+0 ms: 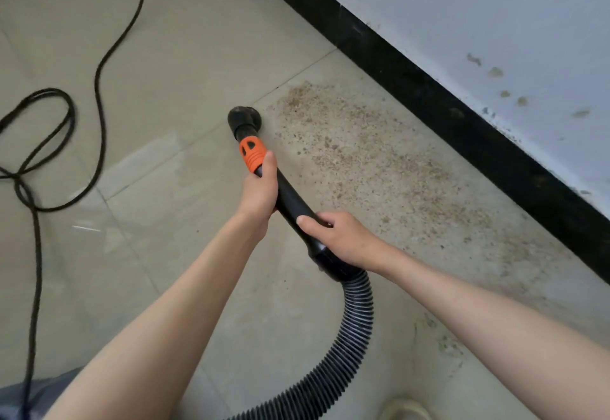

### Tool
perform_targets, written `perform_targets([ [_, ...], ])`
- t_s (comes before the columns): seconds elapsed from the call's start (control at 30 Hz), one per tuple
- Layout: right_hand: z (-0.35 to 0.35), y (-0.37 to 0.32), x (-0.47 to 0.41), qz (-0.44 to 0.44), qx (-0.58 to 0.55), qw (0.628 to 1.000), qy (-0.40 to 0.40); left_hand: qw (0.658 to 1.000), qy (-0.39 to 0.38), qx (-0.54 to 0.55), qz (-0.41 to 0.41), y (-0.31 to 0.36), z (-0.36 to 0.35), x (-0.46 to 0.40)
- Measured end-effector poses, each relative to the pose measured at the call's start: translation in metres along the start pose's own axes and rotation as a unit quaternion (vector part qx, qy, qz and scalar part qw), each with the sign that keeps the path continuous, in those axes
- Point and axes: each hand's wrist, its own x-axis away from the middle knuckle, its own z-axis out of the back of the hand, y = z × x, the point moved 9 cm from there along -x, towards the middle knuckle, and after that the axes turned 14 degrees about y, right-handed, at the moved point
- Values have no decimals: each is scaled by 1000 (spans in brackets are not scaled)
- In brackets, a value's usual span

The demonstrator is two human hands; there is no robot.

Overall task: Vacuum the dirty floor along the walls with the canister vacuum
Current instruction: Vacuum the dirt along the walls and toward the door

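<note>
Both hands, left [260, 188] and right [340, 238], clamp the wand [290, 198]; nozzle [244, 119] sits beside the dirt [379, 162] still lining the wall [495, 23].

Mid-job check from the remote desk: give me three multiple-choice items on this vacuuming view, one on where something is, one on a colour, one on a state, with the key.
1. Where does the dirt patch lie relative to the nozzle?
A. Between the nozzle and the black baseboard
B. Under the power cord
C. Behind the person's feet

2. What colour is the collar just behind the nozzle?
A. Blue
B. Orange
C. White

3. How is the wand held?
A. Left hand only
B. Lying loose on the floor
C. Both hands grip it

Key: 1 A, the brown grit spreads from the nozzle's side to the baseboard. 2 B, the ribbed collar is bright orange. 3 C, the left hand grips near the collar and the right hand grips near the ribbed hose.
</note>
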Motion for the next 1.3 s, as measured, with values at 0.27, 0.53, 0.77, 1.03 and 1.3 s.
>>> perform_targets([
  [0.27, 32, -45, -18, 36, 101, 992, 67, 996, -71, 48, 36, 33, -29, -11],
  [0.53, 52, -59, -38, 25, 79, 990, 118, 997, -68, 1, 32, 56, -69, -31],
  [0.77, 71, -59, -62, 15, 45, 987, 151, 994, -94, -31, 40, 77, -106, -35],
  [1.03, 74, -58, -98, 17, 54, 983, 177, 994, -87, -72, 8, 92, -134, -67],
  [1.3, 76, -30, -72, 1, 80, 974, 214, 989, -108, -95, -22, 68, -145, -56],
])
